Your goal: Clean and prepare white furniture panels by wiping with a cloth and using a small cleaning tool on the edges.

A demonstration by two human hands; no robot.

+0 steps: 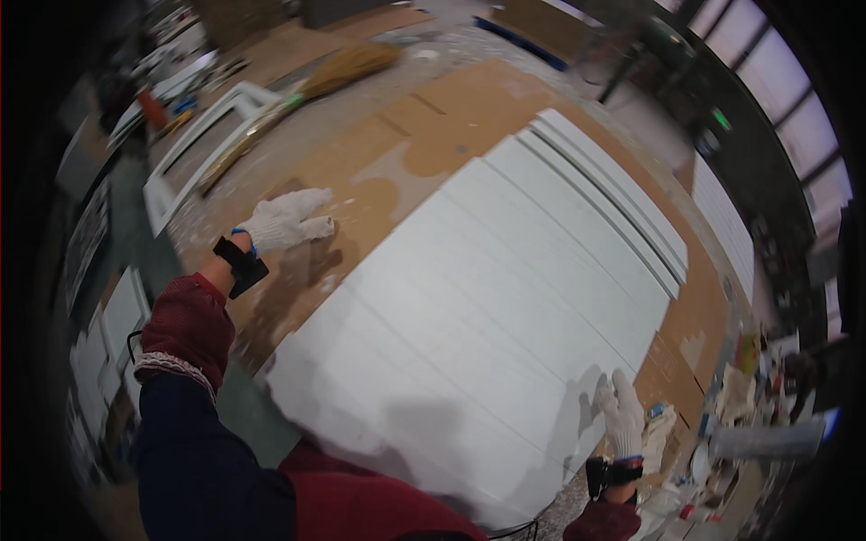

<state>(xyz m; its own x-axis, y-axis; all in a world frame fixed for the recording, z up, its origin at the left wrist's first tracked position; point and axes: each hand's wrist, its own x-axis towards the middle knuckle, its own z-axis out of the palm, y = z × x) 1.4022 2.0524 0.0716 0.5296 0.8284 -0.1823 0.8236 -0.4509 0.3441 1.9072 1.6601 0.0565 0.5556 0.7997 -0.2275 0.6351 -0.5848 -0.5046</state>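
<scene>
Several long white boards [469, 298] lie side by side in front of me, those at the far right set slightly apart by dark gaps. My left hand [289, 221], in a white knit glove, is stretched out past the boards' left side, above the brown cardboard [361, 203]. Its fingers are extended and nothing is in them. At the boards' near right edge is my right hand [622, 415], gloved alike, with fingers spread and holding nothing. Whether its fingertips touch the white surface I cannot tell.
A broom [347, 70] lies by a white frame [230, 108] at the upper left. Clear plastic wrap or a tube [767, 442] and assorted clutter sit at the right. White panels [122, 311] stand at the left. A white slatted panel [722, 221] is at the far right.
</scene>
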